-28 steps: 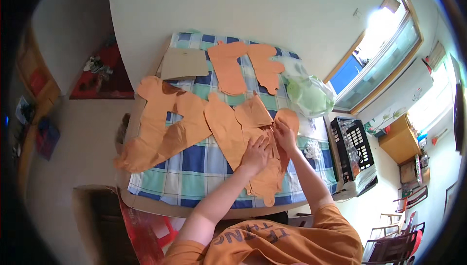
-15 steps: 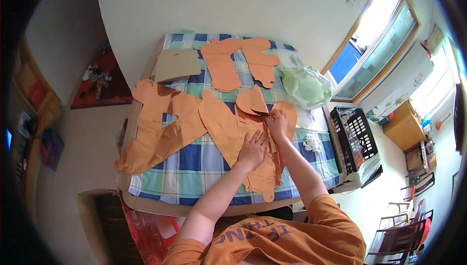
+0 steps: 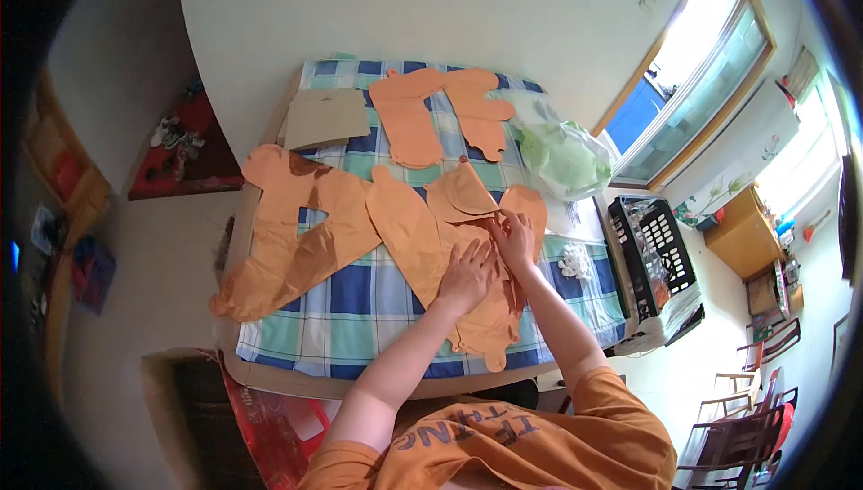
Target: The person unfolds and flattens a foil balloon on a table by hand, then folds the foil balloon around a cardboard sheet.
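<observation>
A flat, shiny orange sheet, which looks like an uninflated foil balloon [image 3: 409,236], is spread across the near middle of a checked cloth. My left hand [image 3: 469,278] lies on it palm down, fingers stretched out. Just to the right, my right hand [image 3: 514,240] has bent fingers pinching the sheet's edge beside a folded, rounded flap [image 3: 458,195]. Darker brown foil shows under the flap and below my right hand. A second flat foil balloon [image 3: 346,211], orange with brown patches, is laid out to the left.
Two more orange flat pieces, a left one [image 3: 409,121] and a right one [image 3: 476,108], lie farther back beside brown cardboard [image 3: 325,119]. A green-white plastic bag [image 3: 566,162], a crumpled white bundle [image 3: 575,262] and a black crate [image 3: 661,243] are on the right.
The folded flap has come down flatter and shifted slightly left. My right hand has moved a little down along the edge, while my left hand stays in place.
</observation>
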### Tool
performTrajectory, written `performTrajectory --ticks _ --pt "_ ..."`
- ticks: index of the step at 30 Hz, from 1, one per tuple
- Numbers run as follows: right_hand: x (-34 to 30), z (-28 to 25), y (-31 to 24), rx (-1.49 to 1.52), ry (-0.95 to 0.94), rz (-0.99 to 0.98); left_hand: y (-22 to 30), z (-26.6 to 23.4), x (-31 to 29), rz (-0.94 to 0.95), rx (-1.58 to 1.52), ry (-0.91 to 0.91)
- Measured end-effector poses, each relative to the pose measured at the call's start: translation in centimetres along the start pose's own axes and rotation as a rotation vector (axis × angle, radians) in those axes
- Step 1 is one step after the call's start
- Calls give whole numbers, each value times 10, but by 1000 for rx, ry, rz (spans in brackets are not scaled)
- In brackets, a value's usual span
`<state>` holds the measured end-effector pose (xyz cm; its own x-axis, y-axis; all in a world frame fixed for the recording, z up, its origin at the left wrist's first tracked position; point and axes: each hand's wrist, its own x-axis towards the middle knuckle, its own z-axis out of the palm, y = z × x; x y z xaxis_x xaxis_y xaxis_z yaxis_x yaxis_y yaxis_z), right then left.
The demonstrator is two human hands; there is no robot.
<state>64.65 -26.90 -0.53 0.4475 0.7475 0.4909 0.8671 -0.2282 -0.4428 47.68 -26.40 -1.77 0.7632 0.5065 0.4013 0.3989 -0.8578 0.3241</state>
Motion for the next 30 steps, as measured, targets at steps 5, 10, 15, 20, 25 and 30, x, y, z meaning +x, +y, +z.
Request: performTrajectory --ticks 5,10,15,20,25,30 --pt "9 13 7 -1 85 33 2 -3 4 -11 -1 -86" --pt "9 18 2 -39 33 53 3 -5 4 -13 -17 -84" --pt "0 10 -9 -136 3 -17 1 -6 -1 -11 -22 -83" --pt "-11 4 -6 -161 38 -96 2 -6 1 -15 -27 -90" --pt "-11 7 -2 -154 30 6 3 0 4 -42 -54 -19" --pt "-10 10 1 -199 16 30 -1 -4 13 -88 -148 -66"
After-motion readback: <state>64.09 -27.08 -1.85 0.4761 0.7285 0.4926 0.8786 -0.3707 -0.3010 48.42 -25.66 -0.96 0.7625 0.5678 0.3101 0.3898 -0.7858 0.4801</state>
